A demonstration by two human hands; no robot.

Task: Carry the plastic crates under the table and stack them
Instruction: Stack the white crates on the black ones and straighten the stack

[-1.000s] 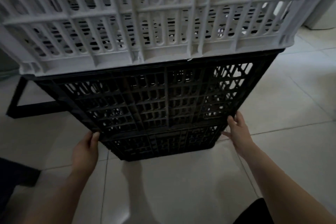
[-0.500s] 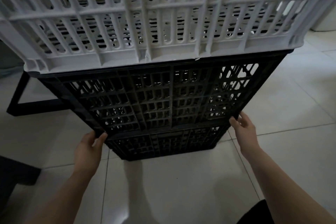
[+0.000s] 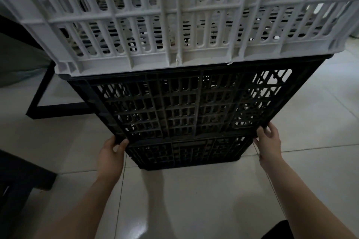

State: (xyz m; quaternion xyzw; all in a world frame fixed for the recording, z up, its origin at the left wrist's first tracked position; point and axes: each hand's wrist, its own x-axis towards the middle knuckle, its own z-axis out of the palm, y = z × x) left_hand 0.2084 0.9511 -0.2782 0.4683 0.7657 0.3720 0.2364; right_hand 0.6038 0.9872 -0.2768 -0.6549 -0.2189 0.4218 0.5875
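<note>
Left hand (image 3: 110,153) and right hand (image 3: 269,141) clamp the black crate (image 3: 184,106) stack's lower corners; rigid, bulky, top-heavy beneath the white crate (image 3: 174,31)

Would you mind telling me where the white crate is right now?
In the head view, the white crate fills the top of the frame, stacked directly on the black crates that both hands grip lower down.

head cam | looks forward-down | close to crate stack (image 3: 184,83) | single view
</note>
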